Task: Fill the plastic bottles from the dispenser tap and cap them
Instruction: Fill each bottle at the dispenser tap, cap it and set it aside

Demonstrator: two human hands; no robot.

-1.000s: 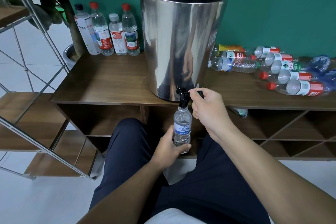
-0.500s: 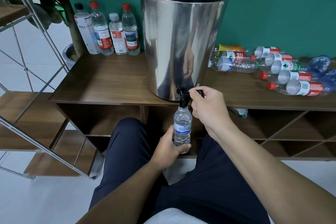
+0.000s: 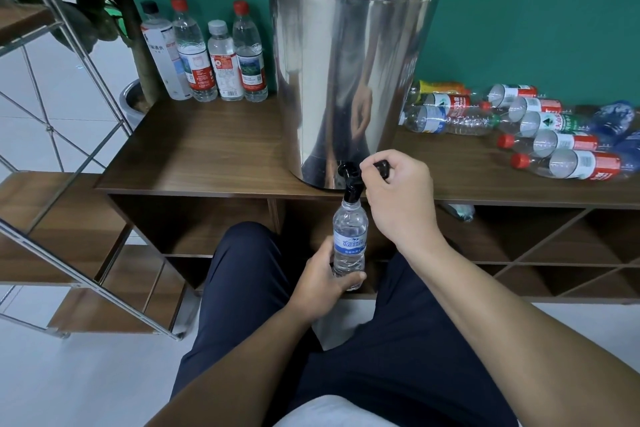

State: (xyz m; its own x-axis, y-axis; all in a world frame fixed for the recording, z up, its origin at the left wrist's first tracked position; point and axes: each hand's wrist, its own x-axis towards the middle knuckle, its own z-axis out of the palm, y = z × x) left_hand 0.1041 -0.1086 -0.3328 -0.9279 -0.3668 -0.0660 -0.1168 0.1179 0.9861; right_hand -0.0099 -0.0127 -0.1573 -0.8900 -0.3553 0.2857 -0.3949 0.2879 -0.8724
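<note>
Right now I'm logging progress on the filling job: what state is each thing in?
Small bottle: uncapped, upright under the tap, gripped by left hand.
Tap: lever held by right hand.
Four bottles left of dispenser: upright, capped.
Bottles on the right: lying down.

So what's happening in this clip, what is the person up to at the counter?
A seated person is filling a small clear bottle at a steel dispenser. The left hand holds the bottle by its lower part, its mouth right under the black tap. The right hand pinches the tap's lever. Four capped bottles stand left of the dispenser; a pile of bottles lies on its right.
</note>
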